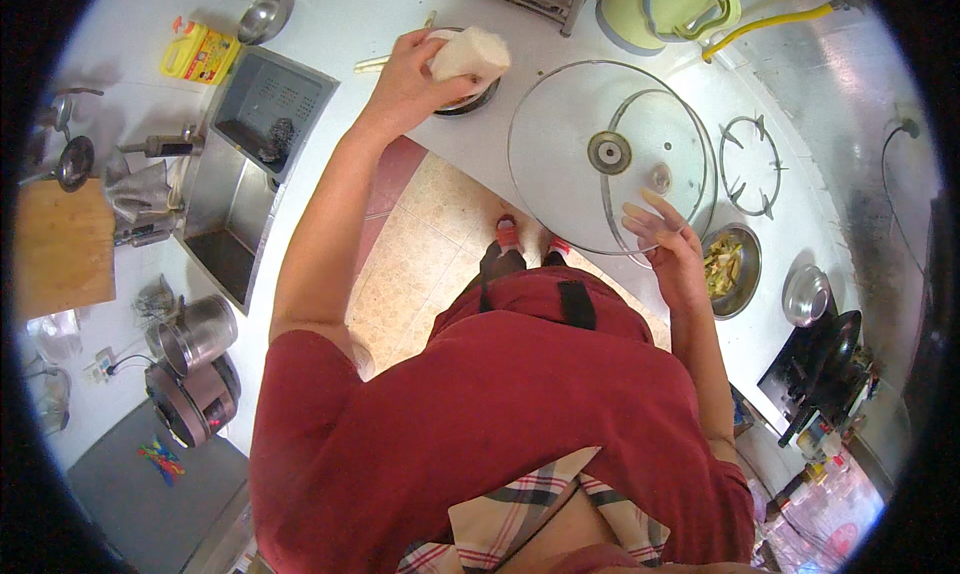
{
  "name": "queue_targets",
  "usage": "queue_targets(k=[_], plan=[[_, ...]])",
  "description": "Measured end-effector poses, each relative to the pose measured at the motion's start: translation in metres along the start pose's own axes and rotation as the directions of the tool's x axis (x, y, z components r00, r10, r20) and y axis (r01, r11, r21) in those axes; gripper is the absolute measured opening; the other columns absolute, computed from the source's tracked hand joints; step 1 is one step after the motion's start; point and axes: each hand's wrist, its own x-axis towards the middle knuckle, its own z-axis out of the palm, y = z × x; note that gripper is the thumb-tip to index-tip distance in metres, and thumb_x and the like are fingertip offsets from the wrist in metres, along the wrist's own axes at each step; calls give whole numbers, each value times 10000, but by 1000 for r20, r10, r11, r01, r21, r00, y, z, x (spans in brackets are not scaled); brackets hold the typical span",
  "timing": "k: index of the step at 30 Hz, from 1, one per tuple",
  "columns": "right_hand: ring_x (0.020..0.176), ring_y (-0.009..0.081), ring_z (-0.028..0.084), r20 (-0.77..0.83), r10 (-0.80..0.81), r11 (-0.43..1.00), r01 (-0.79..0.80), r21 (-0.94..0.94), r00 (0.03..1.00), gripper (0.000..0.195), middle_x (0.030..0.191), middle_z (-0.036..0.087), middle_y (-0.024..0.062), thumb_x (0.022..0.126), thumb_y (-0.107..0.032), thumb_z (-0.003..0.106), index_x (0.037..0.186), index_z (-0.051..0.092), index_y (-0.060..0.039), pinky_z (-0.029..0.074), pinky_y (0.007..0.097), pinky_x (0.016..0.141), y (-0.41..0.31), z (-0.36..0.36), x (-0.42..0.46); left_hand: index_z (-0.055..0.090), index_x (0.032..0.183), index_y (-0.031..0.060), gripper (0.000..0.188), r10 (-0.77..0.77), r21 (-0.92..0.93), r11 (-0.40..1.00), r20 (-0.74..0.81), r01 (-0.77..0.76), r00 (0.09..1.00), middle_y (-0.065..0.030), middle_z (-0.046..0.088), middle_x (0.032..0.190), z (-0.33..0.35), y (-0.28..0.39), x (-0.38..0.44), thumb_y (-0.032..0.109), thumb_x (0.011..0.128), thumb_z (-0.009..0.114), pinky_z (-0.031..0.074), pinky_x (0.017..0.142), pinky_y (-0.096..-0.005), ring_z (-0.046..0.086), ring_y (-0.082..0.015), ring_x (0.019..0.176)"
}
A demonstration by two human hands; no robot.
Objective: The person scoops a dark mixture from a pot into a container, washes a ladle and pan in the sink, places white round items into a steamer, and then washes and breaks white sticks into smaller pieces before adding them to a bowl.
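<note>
My left hand (416, 79) grips a whitish, blocky piece of food (472, 53), perhaps steamed bun or bread. It is held above a round dish (480, 103), mostly hidden beneath it, with chopsticks (373, 65) at its left. At the right, my right hand (671, 248) has hold of the rim of a large clear glass pot lid (559, 161) with a metal-ringed center. Some fingers show through the glass. A second round glass outline with a knob (660, 178) shows behind the lid. Close to my right wrist sits a steel bowl of cooked food (724, 270).
A burner pan support (781, 167), a small steel bowl (807, 295) and a yellow-green kettle (630, 11) are on the right. A yellow hose (765, 28) runs behind. Leftward are a sink (251, 206), drain basket (262, 101), cutting board (66, 248) and rice cooker (195, 401).
</note>
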Motion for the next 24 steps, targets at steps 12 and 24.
queue_targets(k=[12,24], plan=[[1057,242,618,-42,-47,998,49,49,998,549,1210,595,204,795,-110,552,1326,467,2,475,231,800,-10,-1,-5,575,1215,81,576,242,702,711,-313,52,918,-298,320,1370,61,-49,-26,243,699,775,341,1035,-461,343,-462,1254],[1074,258,610,-34,-74,994,77,79,997,543,1228,578,222,803,-102,548,1329,462,5,484,229,817,-12,-1,-6,637,1029,45,435,-86,518,826,-275,223,958,-239,605,957,66,-48,-25,396,775,673,503,769,-432,627,-361,852]])
